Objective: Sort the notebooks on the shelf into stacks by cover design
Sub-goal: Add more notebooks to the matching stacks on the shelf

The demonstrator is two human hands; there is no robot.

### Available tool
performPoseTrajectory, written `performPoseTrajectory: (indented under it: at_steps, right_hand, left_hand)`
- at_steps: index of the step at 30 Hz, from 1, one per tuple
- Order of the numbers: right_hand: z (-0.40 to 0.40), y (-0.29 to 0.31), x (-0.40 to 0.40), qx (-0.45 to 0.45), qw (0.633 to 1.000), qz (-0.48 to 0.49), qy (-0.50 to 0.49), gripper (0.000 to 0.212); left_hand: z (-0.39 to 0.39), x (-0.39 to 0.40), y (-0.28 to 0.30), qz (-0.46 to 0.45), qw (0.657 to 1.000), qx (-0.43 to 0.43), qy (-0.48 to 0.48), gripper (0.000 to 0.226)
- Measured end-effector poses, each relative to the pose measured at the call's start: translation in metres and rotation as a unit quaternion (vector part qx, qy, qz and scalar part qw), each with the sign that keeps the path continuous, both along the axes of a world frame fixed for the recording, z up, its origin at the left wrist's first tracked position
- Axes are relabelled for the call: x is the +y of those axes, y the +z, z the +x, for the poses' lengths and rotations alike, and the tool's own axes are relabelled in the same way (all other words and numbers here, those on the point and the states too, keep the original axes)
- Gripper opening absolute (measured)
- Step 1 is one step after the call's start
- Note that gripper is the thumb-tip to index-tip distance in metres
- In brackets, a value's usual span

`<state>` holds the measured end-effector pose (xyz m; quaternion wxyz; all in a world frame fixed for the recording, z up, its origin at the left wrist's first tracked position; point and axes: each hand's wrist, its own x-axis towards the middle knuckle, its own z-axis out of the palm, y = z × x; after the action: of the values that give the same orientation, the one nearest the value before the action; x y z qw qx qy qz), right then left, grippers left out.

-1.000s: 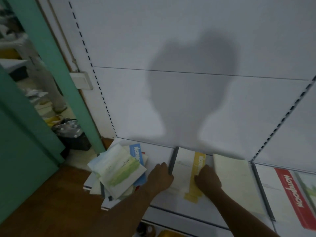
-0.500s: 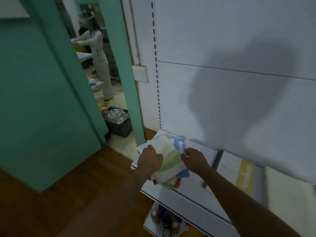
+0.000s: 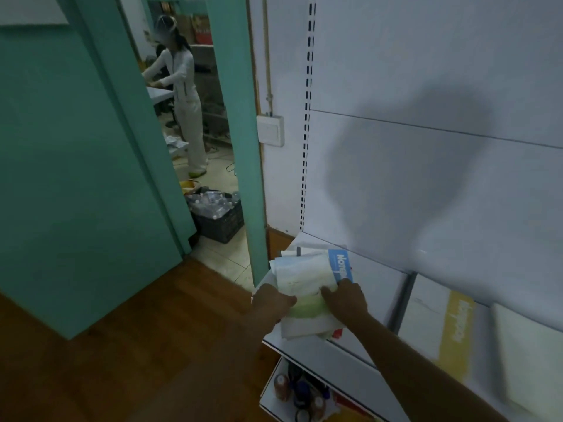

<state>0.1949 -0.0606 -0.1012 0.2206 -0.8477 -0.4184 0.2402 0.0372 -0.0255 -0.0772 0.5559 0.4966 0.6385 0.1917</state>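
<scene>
Both hands on mixed pile (image 3: 304,287): left hand (image 3: 272,301) grips edge, right hand (image 3: 345,298) fingers seemingly flat on green-cover notebook (image 3: 306,306). Next: lift it, match its stack.

We see both hands on a loose pile of notebooks (image 3: 304,287) at the shelf's (image 3: 380,287) left end. The left hand (image 3: 271,303) holds the pile's left edge; the right hand (image 3: 347,298) presses its top green-and-white notebook (image 3: 300,280), just beside a blue-striped notebook (image 3: 341,264). Right of the pile lies a yellow-striped notebook (image 3: 438,321).
</scene>
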Motion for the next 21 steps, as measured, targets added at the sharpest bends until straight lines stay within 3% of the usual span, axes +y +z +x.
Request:
performPoseTrajectory:
  at_steps: [3, 6, 11, 15, 18, 21]
  right_hand:
    - [-0.004, 0.006, -0.006, 0.064, 0.997, 0.028, -0.03, 0.045]
    - [-0.011, 0.013, -0.015, 0.054, 0.997, 0.028, -0.049, 0.048]
    - [0.008, 0.03, -0.054, 0.088, 0.975, 0.089, -0.186, 0.058]
    - [0.046, 0.047, -0.131, 0.127, 0.921, 0.136, -0.342, 0.057]
    - [0.08, 0.055, -0.217, 0.121, 0.868, 0.171, -0.45, 0.052]
    - [0.103, 0.064, -0.313, 0.121, 0.816, 0.212, -0.524, 0.048]
  left_hand:
    - [-0.006, 0.001, 0.0, -0.002, 0.999, -0.035, 0.01, 0.032]
    - [-0.002, 0.001, 0.01, 0.016, 0.998, -0.064, 0.0, 0.04]
    - [0.049, -0.018, 0.043, 0.099, 0.983, -0.057, -0.145, 0.047]
    - [0.106, -0.072, 0.051, 0.128, 0.939, -0.139, -0.288, 0.03]
    - [0.151, -0.136, 0.05, 0.08, 0.899, -0.181, -0.39, 0.032]
    - [0.186, -0.211, 0.046, 0.042, 0.838, -0.201, -0.506, 0.032]
